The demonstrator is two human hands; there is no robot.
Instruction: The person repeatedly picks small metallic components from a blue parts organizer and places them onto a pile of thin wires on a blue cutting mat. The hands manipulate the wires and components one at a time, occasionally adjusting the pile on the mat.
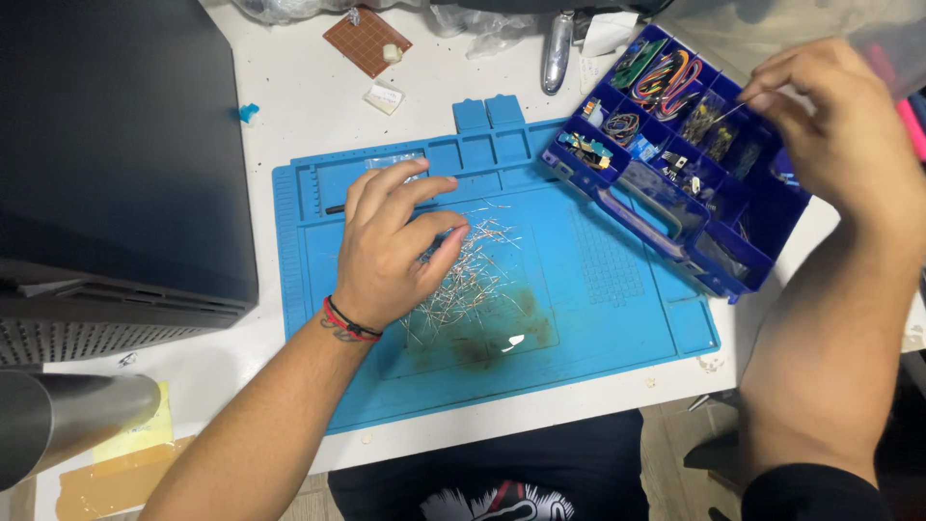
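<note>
Centrally, the loose pile of thin wire-lead components (473, 280) lies on the blue mat (617, 328), directly under the left hand (391, 246), fingers curled, raking it. Far right, the right hand (839, 125) pinches one lead over the compartment box (675, 154).

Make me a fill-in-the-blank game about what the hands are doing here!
1. The left hand rests on a pile of thin wire-legged parts lying on a ____ work mat.
2. The right hand pinches one thin part above the blue ____ box.
3. A red and black band circles the ____ wrist.

Missing words: blue; compartment; left
</note>
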